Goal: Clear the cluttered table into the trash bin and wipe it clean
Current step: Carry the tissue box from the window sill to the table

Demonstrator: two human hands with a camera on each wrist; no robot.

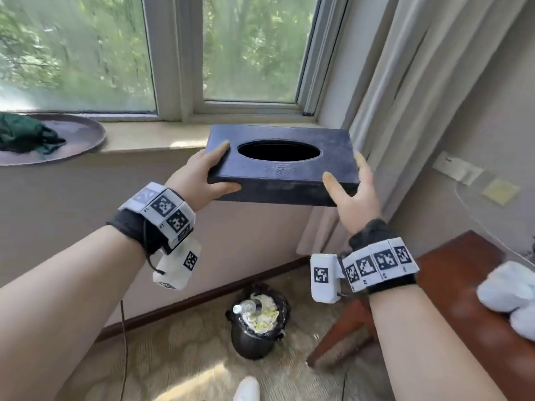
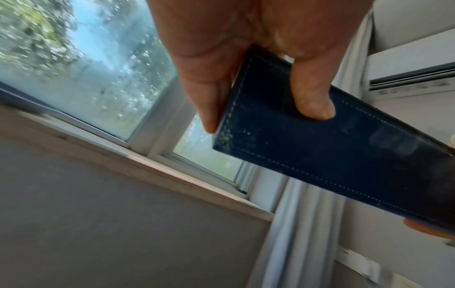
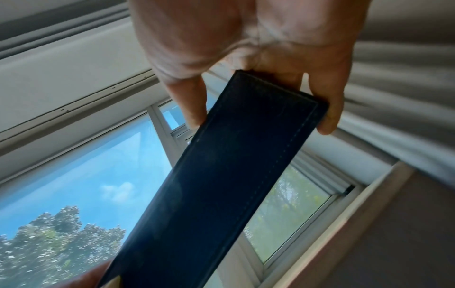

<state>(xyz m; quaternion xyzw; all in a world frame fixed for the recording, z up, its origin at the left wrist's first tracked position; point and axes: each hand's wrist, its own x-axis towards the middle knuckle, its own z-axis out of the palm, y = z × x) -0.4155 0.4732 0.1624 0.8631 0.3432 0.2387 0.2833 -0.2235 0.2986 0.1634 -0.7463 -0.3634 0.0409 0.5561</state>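
Observation:
A dark blue tissue box [image 1: 279, 166] with an oval hole in its top hangs level in the air in front of the window sill [image 1: 150, 137]. My left hand [image 1: 208, 175] grips its left end, thumb on the front face, fingers along the side. My right hand [image 1: 351, 183] grips the right end the same way. The wrist views show the box [image 2: 332, 155] [image 3: 221, 185] from below, with my left hand [image 2: 258, 81] and right hand [image 3: 258, 93] curled round its edges. On the floor below stands a black trash bin [image 1: 256, 319], filled with crumpled paper and a plastic bottle.
A round dark tray [image 1: 84, 137] with a green cloth [image 1: 23, 134] lies on the sill at left. A red-brown wooden table [image 1: 451, 299] stands at right with a white cloth [image 1: 509, 296] on it. Grey curtains [image 1: 385, 91] hang beside the window. An air conditioner [image 2: 413, 72] is on the wall.

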